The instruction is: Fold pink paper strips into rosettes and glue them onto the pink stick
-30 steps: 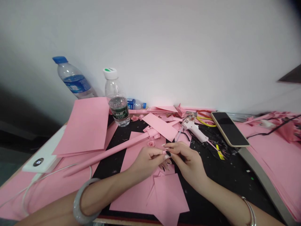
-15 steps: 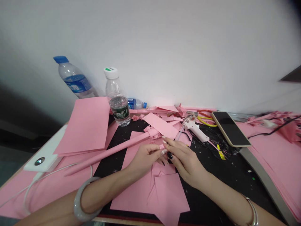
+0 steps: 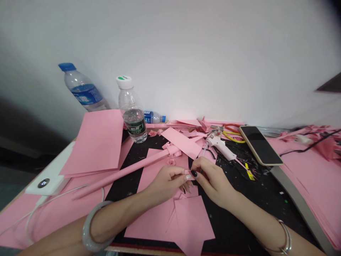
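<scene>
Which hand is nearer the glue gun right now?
Right. The right hand is closer, just in front of the glue gun and not touching it. The left hand is farther away, off to the right hand's left.

The head camera looks down at the left hand and right hand.

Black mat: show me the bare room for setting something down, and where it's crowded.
Bare black mat lies between the right hand and the pink paper stack; a smaller patch lies behind the rolled pink paper. It's crowded around the hot glue gun.
</scene>
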Available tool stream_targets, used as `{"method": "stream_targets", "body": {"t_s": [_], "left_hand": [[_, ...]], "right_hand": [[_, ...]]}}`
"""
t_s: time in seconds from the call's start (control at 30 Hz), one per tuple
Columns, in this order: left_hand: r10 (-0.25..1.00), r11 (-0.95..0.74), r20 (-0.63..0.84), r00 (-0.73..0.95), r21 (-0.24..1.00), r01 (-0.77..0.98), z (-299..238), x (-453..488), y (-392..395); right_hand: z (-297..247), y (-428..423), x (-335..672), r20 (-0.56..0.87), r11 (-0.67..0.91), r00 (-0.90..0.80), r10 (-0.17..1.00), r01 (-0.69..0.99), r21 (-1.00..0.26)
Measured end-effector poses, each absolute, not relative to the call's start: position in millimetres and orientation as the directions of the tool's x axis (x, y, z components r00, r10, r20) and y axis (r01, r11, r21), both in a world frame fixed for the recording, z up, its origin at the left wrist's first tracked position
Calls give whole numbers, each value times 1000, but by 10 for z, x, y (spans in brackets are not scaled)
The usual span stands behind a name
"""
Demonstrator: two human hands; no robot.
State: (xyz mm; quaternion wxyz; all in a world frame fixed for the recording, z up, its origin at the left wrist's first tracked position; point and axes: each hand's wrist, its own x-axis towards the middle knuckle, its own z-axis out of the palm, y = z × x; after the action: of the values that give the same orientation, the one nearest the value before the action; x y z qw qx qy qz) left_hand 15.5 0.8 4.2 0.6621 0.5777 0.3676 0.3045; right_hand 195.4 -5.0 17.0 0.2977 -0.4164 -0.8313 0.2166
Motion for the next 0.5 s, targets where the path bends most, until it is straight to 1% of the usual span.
{"method": "stream_targets", "body": {"t_s": [0.1,0.17,0.27,0.4,0.5], "left_hand": [[800,149,-153,580,987,55,61,147,-12],[778,150,-165,606,986,76,72,139,-22],[764,144,-171,623,985,94,85,132,-30],[815,89,-162,556,984,157,84,132,-34],[856,-31,-73,513,981,190,78,131,-32]], "right_hand": [[201,-50,1941,251,577,-551,796,564,-590],[227,-52,1933,248,613,-608,754,516,-599],[255,-49,1926,266,635,-641,720,454,-625],[251,-30,1936,284,665,-654,701,455,-593],[223,-19,1948,271,649,-637,721,487,-584]]}}
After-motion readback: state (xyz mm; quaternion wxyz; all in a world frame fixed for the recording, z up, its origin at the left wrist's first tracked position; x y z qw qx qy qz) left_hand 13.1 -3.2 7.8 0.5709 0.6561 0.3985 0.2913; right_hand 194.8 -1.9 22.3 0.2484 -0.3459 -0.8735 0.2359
